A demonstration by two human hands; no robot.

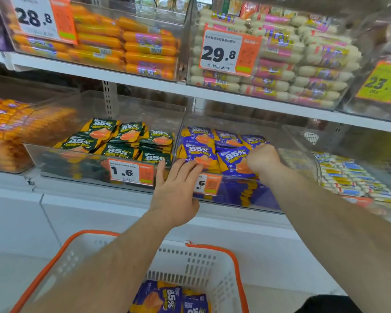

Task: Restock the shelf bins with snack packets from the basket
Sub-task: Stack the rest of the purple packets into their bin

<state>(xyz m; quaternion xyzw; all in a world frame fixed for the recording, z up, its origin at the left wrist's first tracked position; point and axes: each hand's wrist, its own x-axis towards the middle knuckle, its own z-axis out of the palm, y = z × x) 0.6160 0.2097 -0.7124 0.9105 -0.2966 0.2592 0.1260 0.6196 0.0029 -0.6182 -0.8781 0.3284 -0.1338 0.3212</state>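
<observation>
While left hand (175, 190) lies spread on the bin (235, 195) front, right hand (261, 159), at 2 o'clock, fists purple packets (233, 159).

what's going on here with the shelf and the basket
A person is restocking a clear shelf bin with purple snack packets. The right hand is inside the bin, closed around packets near the front, while the left hand lies open against the bin's front edge, fingers touching a packet. Next to it, a bin of green packets looks well filled. Below, the white basket with orange trim has more purple packets left in it.
</observation>
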